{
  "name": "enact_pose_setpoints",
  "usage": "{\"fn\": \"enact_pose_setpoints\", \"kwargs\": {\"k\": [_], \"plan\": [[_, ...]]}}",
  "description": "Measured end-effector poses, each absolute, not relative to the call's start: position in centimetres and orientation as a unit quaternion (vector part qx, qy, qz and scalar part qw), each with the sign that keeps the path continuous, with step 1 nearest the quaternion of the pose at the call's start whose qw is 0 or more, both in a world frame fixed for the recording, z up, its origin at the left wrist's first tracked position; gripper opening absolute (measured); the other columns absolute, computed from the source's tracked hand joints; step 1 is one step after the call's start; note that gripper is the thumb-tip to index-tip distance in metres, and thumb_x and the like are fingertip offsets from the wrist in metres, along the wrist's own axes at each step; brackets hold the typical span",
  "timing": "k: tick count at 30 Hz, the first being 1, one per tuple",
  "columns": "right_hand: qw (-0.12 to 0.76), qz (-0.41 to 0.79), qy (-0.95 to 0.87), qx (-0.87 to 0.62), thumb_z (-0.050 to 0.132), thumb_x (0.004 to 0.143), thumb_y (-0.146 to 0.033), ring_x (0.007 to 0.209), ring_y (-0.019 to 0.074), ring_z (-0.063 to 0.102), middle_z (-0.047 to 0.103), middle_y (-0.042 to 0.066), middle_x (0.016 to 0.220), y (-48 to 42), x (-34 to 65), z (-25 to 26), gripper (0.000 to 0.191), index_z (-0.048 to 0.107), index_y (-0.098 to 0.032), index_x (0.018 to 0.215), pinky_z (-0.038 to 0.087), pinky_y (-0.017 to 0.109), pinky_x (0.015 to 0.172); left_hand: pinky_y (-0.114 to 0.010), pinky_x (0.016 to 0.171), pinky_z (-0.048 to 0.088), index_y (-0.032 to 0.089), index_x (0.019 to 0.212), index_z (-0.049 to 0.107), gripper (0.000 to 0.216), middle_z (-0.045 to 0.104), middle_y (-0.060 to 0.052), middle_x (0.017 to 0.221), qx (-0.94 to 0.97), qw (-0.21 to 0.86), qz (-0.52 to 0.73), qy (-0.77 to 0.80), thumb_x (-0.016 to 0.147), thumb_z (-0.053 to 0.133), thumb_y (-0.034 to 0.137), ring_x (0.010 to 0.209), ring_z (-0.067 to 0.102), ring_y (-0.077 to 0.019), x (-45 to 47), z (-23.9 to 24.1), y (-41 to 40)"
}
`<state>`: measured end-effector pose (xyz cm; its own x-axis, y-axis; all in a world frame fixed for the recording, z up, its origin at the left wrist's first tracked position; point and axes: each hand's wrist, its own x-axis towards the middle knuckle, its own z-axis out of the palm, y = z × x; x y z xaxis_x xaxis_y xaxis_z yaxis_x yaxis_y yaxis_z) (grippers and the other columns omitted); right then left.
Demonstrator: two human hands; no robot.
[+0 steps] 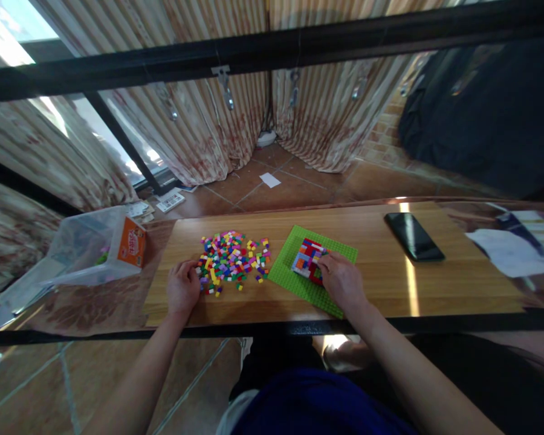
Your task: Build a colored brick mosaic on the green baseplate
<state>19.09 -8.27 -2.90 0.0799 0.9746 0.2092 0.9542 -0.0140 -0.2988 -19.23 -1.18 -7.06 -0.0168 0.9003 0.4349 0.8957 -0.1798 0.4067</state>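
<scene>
A green baseplate point(340, 251) lies on the wooden table point(390, 284), with a small block of red, blue, orange and white bricks point(307, 258) built on it. My right hand point(342, 279) rests on the plate, fingers curled against the block's right edge. Left of the plate is a loose pile of many coloured small bricks point(231, 257). My left hand point(182, 285) sits at the pile's left edge, fingers bent and touching the bricks; what they hold, if anything, is hidden.
A black phone point(414, 236) lies on the right part of the table. Papers point(512, 248) lie further right. A clear plastic box with an orange label point(97, 244) stands off the table's left end. A black bar point(272, 45) crosses overhead.
</scene>
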Motion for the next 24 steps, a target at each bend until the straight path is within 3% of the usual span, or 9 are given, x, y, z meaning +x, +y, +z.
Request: {"fn": "enact_pose_setpoints", "kwargs": {"k": [4,12,24], "plan": [[0.224,0.050,-0.671,-0.705,0.046,0.095,-0.027,0.086,0.0209,0.063,0.071,0.009,0.093,-8.4,19.5,-3.0,0.029,0.072,-0.020,0.085,0.046,0.031,0.078,-0.042,0.089,0.049,0.019,0.085,0.063,0.023,0.069,-0.011,0.092,0.696,0.011,0.321,0.642,0.083,0.040,0.020,0.092,0.062,-0.0268,-19.1,-7.0,-1.2],[0.429,0.062,-0.538,-0.723,0.052,0.089,-0.039,0.069,0.0191,0.064,0.072,0.008,0.085,-10.7,21.0,-3.3,0.029,0.072,-0.018,0.091,0.050,0.032,0.067,-0.041,0.089,0.049,0.019,0.084,0.063,0.024,0.068,-0.010,0.091,0.695,0.016,0.329,0.639,0.084,0.039,0.018,0.093,0.062,-0.0257,-19.1,-7.3,-1.2],[0.429,0.187,-0.677,-0.568,0.052,0.093,-0.027,0.082,0.0171,0.068,0.073,0.005,0.091,-12.0,12.0,-3.8,0.020,0.071,-0.020,0.093,0.052,0.029,0.076,-0.039,0.090,0.048,0.018,0.084,0.064,0.024,0.068,-0.009,0.093,0.687,0.016,0.324,0.650,0.086,0.040,0.014,0.096,0.061,-0.0244,-18.8,-7.4,-1.7]]}}
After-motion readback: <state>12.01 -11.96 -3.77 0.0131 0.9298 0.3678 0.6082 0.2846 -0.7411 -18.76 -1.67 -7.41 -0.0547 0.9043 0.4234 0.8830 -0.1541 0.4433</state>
